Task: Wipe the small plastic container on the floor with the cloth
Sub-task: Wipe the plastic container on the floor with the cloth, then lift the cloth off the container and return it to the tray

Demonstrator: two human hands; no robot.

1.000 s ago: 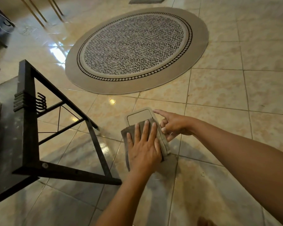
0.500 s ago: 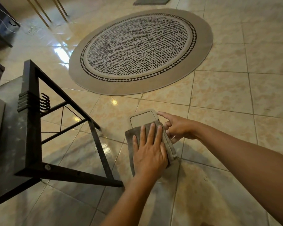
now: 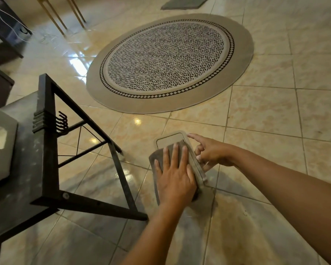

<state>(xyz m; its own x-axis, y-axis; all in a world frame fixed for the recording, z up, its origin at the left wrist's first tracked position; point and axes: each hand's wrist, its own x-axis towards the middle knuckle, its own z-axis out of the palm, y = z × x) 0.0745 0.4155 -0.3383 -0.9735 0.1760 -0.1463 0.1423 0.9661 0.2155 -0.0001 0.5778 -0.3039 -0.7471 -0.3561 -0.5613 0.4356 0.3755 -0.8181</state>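
The small plastic container lies flat on the tiled floor, a beige rectangular piece with rounded corners. Only its far end shows. A grey-brown cloth covers the rest of it. My left hand lies flat on the cloth with fingers spread, pressing it onto the container. My right hand rests against the container's right edge, with the index finger stretched to the far corner and the other fingers curled at the side.
A black metal-framed table stands close on the left, its leg and foot bar reaching near the cloth. A white box sits on it. A round patterned rug lies beyond. Furniture legs stand far left.
The view has drifted slightly. My left hand with the cloth has crept a little toward the container's far end. My right hand stays at the right edge.
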